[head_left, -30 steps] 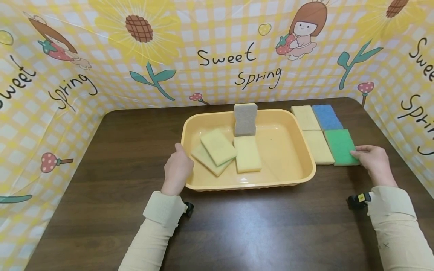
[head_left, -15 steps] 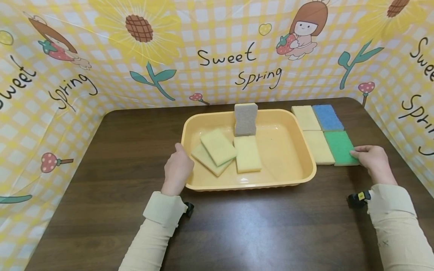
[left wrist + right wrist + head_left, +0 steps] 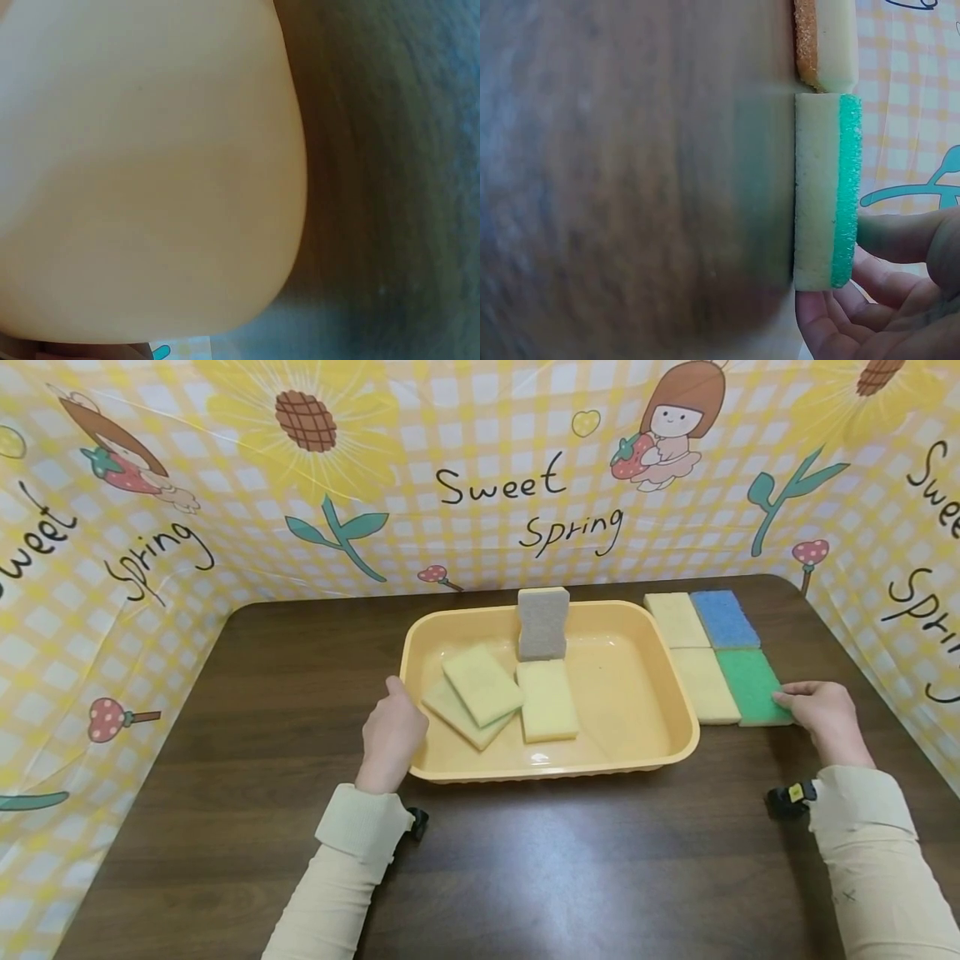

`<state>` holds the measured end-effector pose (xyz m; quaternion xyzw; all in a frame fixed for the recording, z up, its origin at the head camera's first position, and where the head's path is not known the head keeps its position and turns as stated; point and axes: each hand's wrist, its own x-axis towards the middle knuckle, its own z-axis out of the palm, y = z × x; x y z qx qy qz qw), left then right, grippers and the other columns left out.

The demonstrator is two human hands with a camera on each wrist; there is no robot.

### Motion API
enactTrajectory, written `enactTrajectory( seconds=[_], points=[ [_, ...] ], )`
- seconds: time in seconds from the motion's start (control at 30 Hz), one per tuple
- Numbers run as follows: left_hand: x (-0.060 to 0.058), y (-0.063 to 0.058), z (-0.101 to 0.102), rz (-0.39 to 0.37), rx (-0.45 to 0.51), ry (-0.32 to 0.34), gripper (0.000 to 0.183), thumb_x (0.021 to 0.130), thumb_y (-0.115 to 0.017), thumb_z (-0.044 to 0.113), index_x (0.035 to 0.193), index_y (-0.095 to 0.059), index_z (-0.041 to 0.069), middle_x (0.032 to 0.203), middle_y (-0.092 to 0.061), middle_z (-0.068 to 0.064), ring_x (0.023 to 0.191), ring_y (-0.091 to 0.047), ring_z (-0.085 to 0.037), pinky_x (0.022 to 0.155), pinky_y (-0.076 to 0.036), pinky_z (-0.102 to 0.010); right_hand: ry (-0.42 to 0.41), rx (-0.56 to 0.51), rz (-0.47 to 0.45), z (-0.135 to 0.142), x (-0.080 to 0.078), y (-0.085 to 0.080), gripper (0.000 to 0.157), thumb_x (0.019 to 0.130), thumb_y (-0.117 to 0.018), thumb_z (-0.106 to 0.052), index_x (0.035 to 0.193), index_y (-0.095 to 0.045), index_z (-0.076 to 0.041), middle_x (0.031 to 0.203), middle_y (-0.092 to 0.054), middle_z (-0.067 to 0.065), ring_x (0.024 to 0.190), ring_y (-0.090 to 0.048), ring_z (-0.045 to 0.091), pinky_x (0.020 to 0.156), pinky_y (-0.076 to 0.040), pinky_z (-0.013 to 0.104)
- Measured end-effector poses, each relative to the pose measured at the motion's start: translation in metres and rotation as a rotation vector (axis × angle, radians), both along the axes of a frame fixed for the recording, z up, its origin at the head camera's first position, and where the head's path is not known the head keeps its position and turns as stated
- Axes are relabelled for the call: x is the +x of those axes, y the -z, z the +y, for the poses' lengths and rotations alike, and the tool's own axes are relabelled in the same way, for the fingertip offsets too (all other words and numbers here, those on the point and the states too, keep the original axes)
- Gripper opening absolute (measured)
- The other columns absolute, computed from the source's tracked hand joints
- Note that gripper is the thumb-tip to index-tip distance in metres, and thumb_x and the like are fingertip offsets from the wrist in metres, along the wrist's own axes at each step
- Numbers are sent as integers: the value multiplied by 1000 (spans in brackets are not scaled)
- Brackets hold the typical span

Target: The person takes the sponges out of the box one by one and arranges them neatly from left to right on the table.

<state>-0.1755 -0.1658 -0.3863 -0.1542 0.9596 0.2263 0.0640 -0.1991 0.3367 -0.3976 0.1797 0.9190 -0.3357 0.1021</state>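
Observation:
My left hand (image 3: 393,735) grips the left rim of a yellow plastic tray (image 3: 615,768), knuckles up; its fingertips are hidden. The back of that hand fills most of the left wrist view. At the far right, my right hand (image 3: 821,710) pinches the near right corner of a green-topped sponge (image 3: 753,685), which lies flat on the table. In the right wrist view, the thumb is at the green scouring face (image 3: 847,187) while the other fingers are at the sponge's end. Left of it lies a pale yellow sponge (image 3: 705,685), whose underside shows orange in the right wrist view.
Inside the tray, two pale sponges (image 3: 483,685) overlap at the left and another pale sponge (image 3: 549,702) lies beside them. A grey wavy-edged sponge (image 3: 543,625) leans upright against the back wall. Behind the green one are a pale sponge (image 3: 675,620) and a blue sponge (image 3: 725,618).
The green sponge's far edge has settled down a little against its neighbours. Both hands keep practically the same places.

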Motion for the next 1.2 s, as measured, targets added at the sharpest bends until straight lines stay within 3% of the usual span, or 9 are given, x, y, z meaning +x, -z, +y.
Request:
enactTrajectory(
  seconds=[0.43, 0.87, 1.03, 1.2],
  points=[
    [0, 1, 1, 2, 1, -2, 37, 90, -43, 10, 123, -33, -3, 82, -61, -21, 65, -58, -29, 52, -41, -38, 15, -6, -1, -3, 0, 1, 56, 99, -42, -29, 131, -44, 16, 134, -41, 36, 95, -48, 34, 66, -40, 27],
    [1, 1, 1, 22, 2, 3, 33, 90, -42, 9, 120, -35, -4, 80, -60, -20, 63, -58, -29, 51, -41, -37, 8, -14, -2, -2, 1, -1, 59, 98, -42, -34, 133, -42, 14, 129, -44, 34, 80, -47, 20, 62, -41, 26],
    [1, 2, 0, 30, -3, 7, 32, 90, -43, 8, 119, -35, -4, 79, -60, -21, 63, -58, -30, 51, -41, -38, 26, -29, 1, -5, 4, -4, 62, 97, -42, -35, 134, -40, 15, 131, -42, 36, 89, -51, 29, 65, -42, 29],
    [1, 1, 0, 30, -7, 11, 33, 90, -43, 8, 119, -35, -4, 79, -60, -21, 62, -58, -30, 51, -41, -38, 60, -56, 18, -9, 6, -8, 69, 97, -39, -38, 139, -30, 15, 139, -33, 39, 107, -45, 45, 74, -44, 42]
  ],
)
